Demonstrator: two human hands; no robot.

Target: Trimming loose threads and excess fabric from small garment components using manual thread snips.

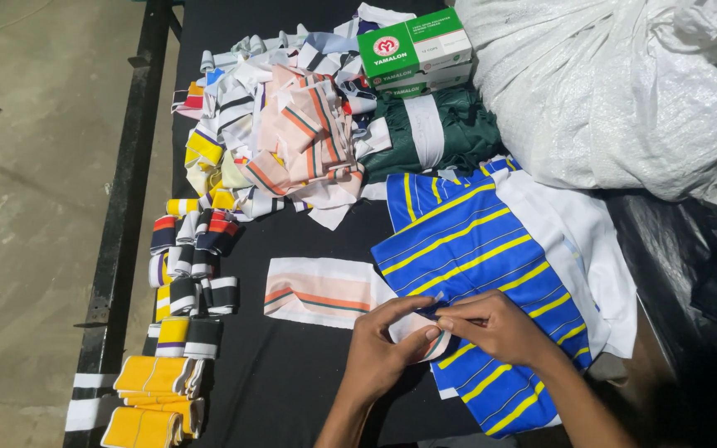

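A blue fabric piece with yellow stripes (466, 249) lies on the black table (292, 382), on top of white cloth (591, 249). A peach and white striped collar strip (317, 290) lies to its left, its right end under my hands. My left hand (383, 344) pinches that end of the strip against the blue fabric's edge. My right hand (495, 328) meets it fingertip to fingertip, pinching the blue fabric at the same spot. Something small and thin shows between the fingertips; I cannot tell what it is.
A heap of striped collar strips (284, 133) fills the table's far middle. Folded yellow, black and white strips (180, 332) line the left edge. Green boxes (412, 50), folded dark green cloth (429, 129) and a large white sack (624, 91) sit at the back right.
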